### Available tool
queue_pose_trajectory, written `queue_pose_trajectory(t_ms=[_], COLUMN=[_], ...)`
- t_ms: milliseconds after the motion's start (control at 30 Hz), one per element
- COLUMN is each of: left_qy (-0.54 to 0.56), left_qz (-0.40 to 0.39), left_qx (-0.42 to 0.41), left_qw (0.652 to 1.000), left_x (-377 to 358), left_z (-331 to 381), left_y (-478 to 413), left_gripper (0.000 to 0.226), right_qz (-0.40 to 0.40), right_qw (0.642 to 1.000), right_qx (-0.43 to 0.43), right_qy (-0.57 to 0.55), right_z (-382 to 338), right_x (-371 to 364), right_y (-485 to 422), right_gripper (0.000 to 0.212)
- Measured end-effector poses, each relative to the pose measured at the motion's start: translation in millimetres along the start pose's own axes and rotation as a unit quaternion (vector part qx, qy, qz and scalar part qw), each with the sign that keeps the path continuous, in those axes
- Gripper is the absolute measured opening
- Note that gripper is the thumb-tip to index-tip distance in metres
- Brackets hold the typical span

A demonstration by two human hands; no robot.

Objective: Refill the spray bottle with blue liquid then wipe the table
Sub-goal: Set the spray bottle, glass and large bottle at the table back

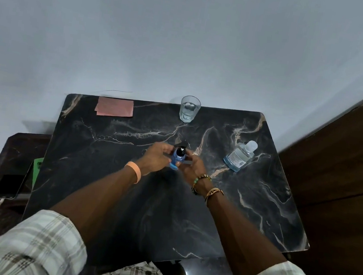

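A small blue spray bottle with a black spray head stands near the middle of the black marble table. My left hand wraps its left side, and my right hand grips its right side near the head. To the right stands a clear bottle of pale blue liquid with a clear cap on it. A folded pink cloth lies flat at the table's far left corner.
A clear glass holding water stands at the far edge, against the grey wall. A dark wooden panel rises to the right. On a lower surface to the left lies a tablet with a white cable.
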State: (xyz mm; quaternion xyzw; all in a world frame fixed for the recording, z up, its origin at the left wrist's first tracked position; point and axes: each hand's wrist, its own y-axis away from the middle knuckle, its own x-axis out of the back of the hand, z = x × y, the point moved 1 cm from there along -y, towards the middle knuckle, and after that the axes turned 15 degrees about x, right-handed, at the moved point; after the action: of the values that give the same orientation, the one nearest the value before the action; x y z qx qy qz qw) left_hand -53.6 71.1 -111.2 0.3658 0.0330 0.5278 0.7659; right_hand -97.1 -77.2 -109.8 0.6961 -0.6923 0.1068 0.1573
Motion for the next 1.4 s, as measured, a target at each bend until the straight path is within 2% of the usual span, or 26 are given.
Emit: queue_pose_trajectory(t_ms=[300, 500, 833, 1067, 1233, 1400], left_qy=[0.045, 0.093, 0.126, 0.155, 0.164, 0.18], left_qz=[0.066, 0.07, 0.101, 0.113, 0.116, 0.125], left_qx=[-0.007, -0.018, -0.008, 0.011, 0.009, 0.04], left_qw=[0.997, 0.993, 0.987, 0.981, 0.98, 0.975], left_x=[48, 69, 91, 101, 106, 112], left_z=[18, 30, 45, 48, 51, 57], left_y=[-2, -5, -23, -49, -76, -102], left_gripper=[0.028, 0.034, 0.038, 0.038, 0.036, 0.039], right_qz=[-0.023, 0.017, -0.013, -0.043, -0.057, -0.065], right_qw=[0.999, 1.0, 0.998, 0.997, 0.994, 0.991], right_qx=[0.047, 0.02, 0.057, 0.032, 0.042, 0.049], right_qy=[-0.003, -0.002, 0.035, 0.05, 0.087, 0.107], right_z=[-41, -50, -68, -54, -41, -30], right_x=[-18, -29, -34, -46, -53, -59], right_y=[-40, -69, -115, -158, -190, -226], right_gripper=[0.041, 0.041, 0.037, 0.041, 0.038, 0.039])
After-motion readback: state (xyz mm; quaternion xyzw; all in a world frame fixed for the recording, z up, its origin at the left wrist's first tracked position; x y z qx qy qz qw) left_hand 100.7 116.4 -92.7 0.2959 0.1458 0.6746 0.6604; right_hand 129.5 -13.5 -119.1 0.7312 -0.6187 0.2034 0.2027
